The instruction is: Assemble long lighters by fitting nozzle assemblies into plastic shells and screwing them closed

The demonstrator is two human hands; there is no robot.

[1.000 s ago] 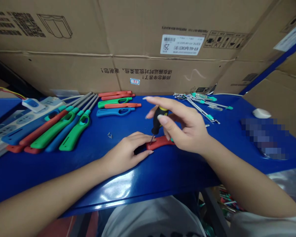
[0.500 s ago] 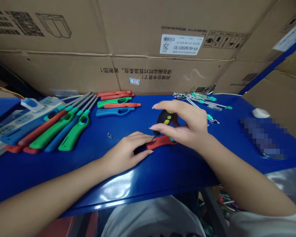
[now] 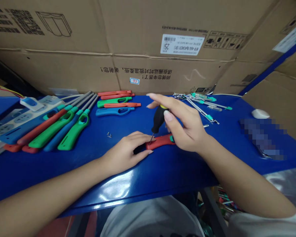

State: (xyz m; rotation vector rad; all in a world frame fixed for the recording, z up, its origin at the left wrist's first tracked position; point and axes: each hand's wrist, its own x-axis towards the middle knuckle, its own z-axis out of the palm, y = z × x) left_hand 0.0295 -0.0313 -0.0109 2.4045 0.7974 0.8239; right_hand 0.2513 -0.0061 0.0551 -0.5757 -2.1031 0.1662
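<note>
A red gas lighter (image 3: 160,141) lies flat on the blue table, its teal trigger partly covered by my right hand. My left hand (image 3: 128,151) pinches the lighter's handle end between thumb and fingers. In my right hand (image 3: 185,125) is a screwdriver (image 3: 158,120) with a black and yellow handle, tilted slightly. Its thin shaft meets the lighter's handle close to my left fingertips. Several small screws (image 3: 109,135) lie on the table to the left of my left hand.
Finished-looking lighters (image 3: 74,131) in green, blue and red lean on a power strip (image 3: 22,118) at left. Coloured handle shells (image 3: 118,112) lie at the back. Metal tubes with teal parts (image 3: 207,102) are piled at back right. A cardboard box (image 3: 138,39) stands behind.
My right hand has shifted its grip around the screwdriver's handle, with the thumb now higher against it. The left hand and the lighter have stayed in place.
</note>
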